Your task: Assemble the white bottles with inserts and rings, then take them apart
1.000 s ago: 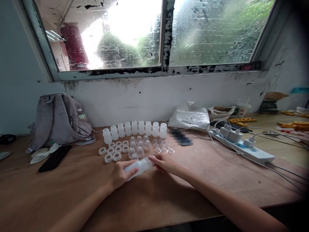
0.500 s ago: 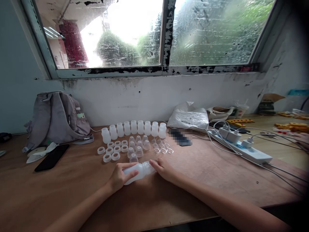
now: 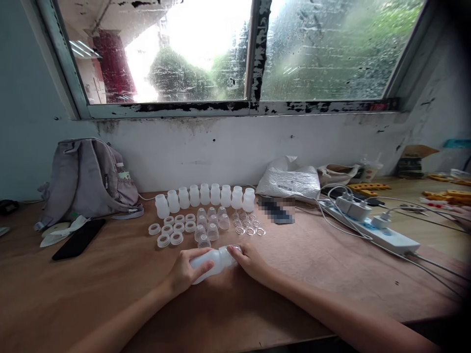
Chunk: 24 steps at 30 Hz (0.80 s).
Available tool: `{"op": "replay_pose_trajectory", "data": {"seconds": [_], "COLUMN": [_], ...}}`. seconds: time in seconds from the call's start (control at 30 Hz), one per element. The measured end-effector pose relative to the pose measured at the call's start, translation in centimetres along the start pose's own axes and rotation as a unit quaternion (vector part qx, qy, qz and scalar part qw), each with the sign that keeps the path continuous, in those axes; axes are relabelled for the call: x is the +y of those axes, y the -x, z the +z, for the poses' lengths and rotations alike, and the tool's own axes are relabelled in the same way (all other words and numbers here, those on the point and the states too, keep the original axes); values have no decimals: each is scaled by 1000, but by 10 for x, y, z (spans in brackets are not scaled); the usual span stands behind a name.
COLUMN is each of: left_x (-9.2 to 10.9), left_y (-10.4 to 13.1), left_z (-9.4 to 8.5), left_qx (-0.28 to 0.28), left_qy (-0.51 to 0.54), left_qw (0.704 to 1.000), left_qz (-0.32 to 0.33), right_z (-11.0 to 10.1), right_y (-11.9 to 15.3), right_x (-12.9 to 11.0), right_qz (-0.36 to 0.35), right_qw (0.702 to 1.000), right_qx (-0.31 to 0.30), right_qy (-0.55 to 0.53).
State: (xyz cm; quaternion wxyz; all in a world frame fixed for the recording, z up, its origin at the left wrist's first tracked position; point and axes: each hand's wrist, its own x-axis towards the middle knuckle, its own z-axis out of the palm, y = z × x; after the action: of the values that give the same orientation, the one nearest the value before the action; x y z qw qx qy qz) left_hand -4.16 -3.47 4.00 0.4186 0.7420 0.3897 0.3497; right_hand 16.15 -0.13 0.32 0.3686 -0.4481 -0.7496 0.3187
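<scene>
Lying on its side just above the table's near part is a translucent white baby bottle [image 3: 210, 264], its neck end toward the right. My left hand [image 3: 186, 270] is closed round the body, thumb on top. At the neck end my right hand [image 3: 248, 260] grips with thumb and fingers, hiding most of that end. Beyond my hands stand clear domed caps [image 3: 212, 231], with white screw rings [image 3: 176, 239] left of them and thin clear rings [image 3: 249, 230] to the right. A row of upright open bottles [image 3: 194, 196] lines the back.
A grey backpack [image 3: 84, 181] and a black phone [image 3: 79, 239] are on the left. Toward the back right lie a silver bag [image 3: 289, 179] and a blurred dark item [image 3: 277, 211]. A power strip [image 3: 390, 238] with plugs and trailing cables [image 3: 349, 230] occupies the right side.
The view has shifted slightly. My right hand and thumb have moved a little over the bottle's neck end; both hands keep their hold on the bottle.
</scene>
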Motion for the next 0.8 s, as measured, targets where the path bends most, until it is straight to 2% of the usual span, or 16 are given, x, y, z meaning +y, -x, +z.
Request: {"op": "replay_pose_trajectory", "data": {"seconds": [0.1,0.17,0.27,0.33,0.43,0.5,0.6,0.7,0.8], "left_x": [0,-6,-19,-24,-29,-34,-55,-86,-116], "left_y": [-3,-6,-11,-16,-24,-32,-45,-54,-59], "left_z": [-1,-2,-7,-17,-45,-69,-109,-145,-169], "left_qx": [-45,-72,-67,-12,129,227,327,411,432], "left_qy": [16,64,179,238,258,239,139,15,-44], "left_qw": [999,995,979,969,957,944,933,911,899], "left_qz": [-8,-35,-74,-68,-13,28,56,15,-52], "right_z": [-3,-5,-9,-11,-12,-11,-10,-9,-9], "right_y": [-5,-9,-13,-16,-17,-17,-16,-16,-15], "right_x": [-4,-4,2,6,13,15,16,13,11], "right_qz": [61,103,135,142,143,140,126,113,110], "right_qw": [996,987,961,946,945,947,953,960,965], "right_qx": [-10,-35,-61,-61,-45,-37,-45,-50,-50], "right_qy": [-63,-118,-235,-285,-291,-286,-273,-250,-232]}}
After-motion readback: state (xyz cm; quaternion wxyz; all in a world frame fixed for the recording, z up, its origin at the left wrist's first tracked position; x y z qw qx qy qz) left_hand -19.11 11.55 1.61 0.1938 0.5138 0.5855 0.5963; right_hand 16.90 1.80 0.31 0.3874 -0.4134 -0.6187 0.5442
